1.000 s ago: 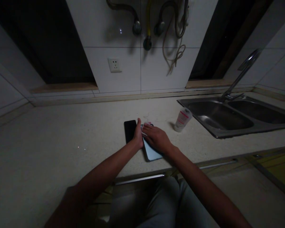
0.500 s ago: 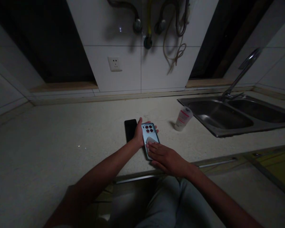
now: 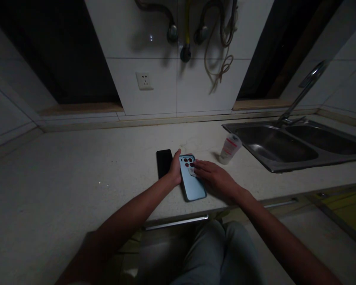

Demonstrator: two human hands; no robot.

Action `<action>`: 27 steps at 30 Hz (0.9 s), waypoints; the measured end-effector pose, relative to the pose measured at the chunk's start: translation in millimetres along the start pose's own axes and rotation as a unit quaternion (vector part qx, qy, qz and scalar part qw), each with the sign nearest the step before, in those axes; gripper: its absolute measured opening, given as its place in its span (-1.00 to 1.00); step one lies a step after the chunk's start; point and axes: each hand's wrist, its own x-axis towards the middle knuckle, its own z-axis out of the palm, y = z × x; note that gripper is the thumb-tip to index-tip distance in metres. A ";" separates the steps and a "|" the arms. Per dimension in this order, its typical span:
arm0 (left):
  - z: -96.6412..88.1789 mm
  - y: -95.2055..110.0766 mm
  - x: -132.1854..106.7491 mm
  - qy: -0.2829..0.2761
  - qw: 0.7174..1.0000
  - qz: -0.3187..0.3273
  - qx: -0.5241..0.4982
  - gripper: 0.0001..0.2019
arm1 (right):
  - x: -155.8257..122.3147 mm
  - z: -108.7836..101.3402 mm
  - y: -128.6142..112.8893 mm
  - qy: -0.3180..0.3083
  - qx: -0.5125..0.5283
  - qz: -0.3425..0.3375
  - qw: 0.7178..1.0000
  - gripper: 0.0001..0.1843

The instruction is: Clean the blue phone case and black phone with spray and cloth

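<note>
A light-blue phone [image 3: 193,188] with several round camera lenses lies back side up, tilted, near the front of the counter. My left hand [image 3: 175,169] grips its left edge, thumb along the upper side and the other fingers hidden beneath. With its fingers together, my right hand [image 3: 215,177] presses a small whitish wipe [image 3: 192,171] against the phone's back, just below the lenses. Most of the wipe is covered by the fingers. Beside my left hand a black phone [image 3: 163,160] rests on the counter, partly hidden by the wrist.
A clear plastic cup [image 3: 230,149] with red print stands to the right on the pale counter [image 3: 86,166]. Farther right is a steel double sink [image 3: 269,163] with a faucet [image 3: 302,91]. On the tiled wall behind are a socket [image 3: 144,81] and pipes.
My right hand has slid the wipe up the phone's back, from the lower part to just under the lenses. My left hand keeps its grip.
</note>
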 end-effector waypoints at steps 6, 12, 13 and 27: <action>0.9 -2.7 1.0 0.004 1.000 0.020 0.000 -0.55 | 38.7 5.5 -3.2 0.021 -0.061 0.141 0.988 -0.81; -0.6 -3.9 2.1 0.027 0.999 0.020 -0.017 -0.60 | 63.7 23.8 -18.1 0.021 -0.050 0.171 0.984 -0.72; -0.6 -4.1 1.7 0.032 0.999 0.015 -0.019 -0.60 | 65.6 26.0 -20.9 0.025 -0.050 0.162 0.985 -0.70; 0.4 -2.1 -0.7 0.038 0.999 0.027 -0.005 -0.57 | 36.8 12.0 -53.5 0.023 0.173 0.060 0.983 -0.70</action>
